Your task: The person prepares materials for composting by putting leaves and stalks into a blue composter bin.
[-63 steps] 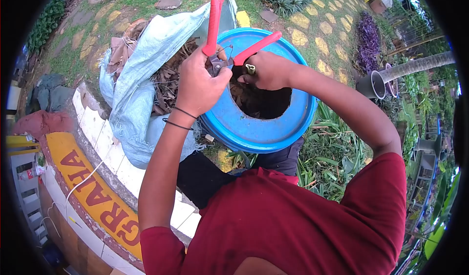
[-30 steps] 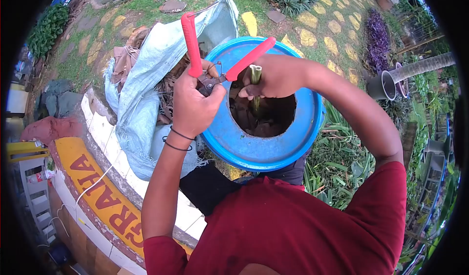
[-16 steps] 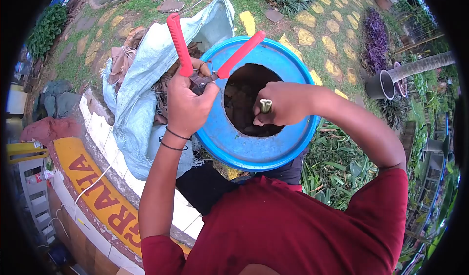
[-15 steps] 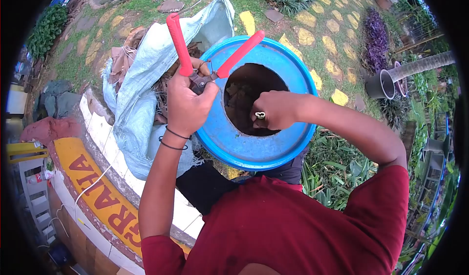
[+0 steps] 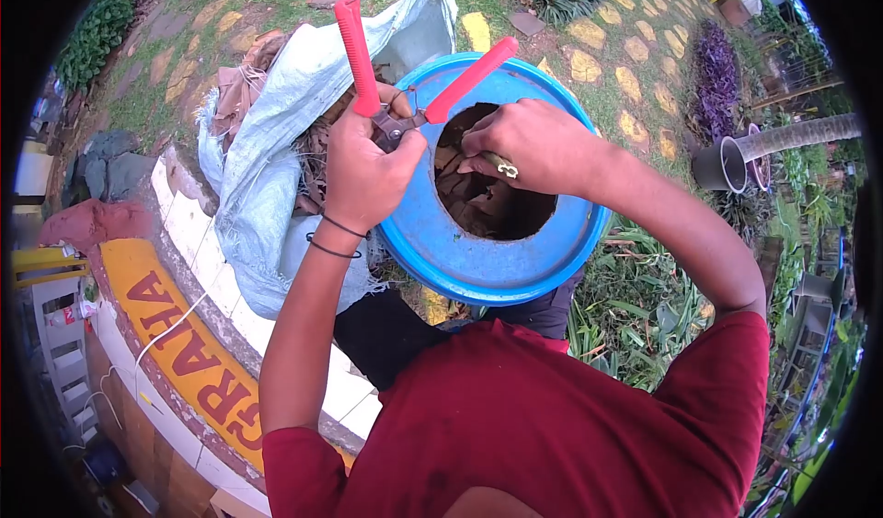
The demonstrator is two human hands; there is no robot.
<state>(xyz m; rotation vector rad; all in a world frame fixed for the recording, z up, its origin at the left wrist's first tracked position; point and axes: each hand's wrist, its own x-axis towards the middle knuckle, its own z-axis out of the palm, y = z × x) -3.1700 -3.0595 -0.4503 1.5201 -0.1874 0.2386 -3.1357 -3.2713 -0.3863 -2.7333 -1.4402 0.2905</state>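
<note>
My left hand [image 5: 370, 170] is closed around the pivot end of red-handled pruning shears [image 5: 471, 78], whose handles spread apart and point upward. It hangs over the left rim of a blue plastic drum [image 5: 497, 274]. The blades are mostly hidden by my fingers. My right hand [image 5: 544, 145] is closed on a short green stem [image 5: 502, 166], its pale cut end facing me. That hand is above the upper right edge of the round hole in the drum's top. Dry brown leaves [image 5: 457, 187] show inside the hole.
A pale blue woven sack [image 5: 262, 164] with dry leaves leans against the drum's left side. Further left curves a tiled ledge with orange lettering [image 5: 179, 348]. Plants [image 5: 635, 306] grow at the right, and yellow stepping stones [image 5: 586, 65] cross the grass beyond.
My right hand has risen from the lower right part of the hole to its upper edge, still with the stem. My left hand keeps its hold on the shears. The view has shifted slightly.
</note>
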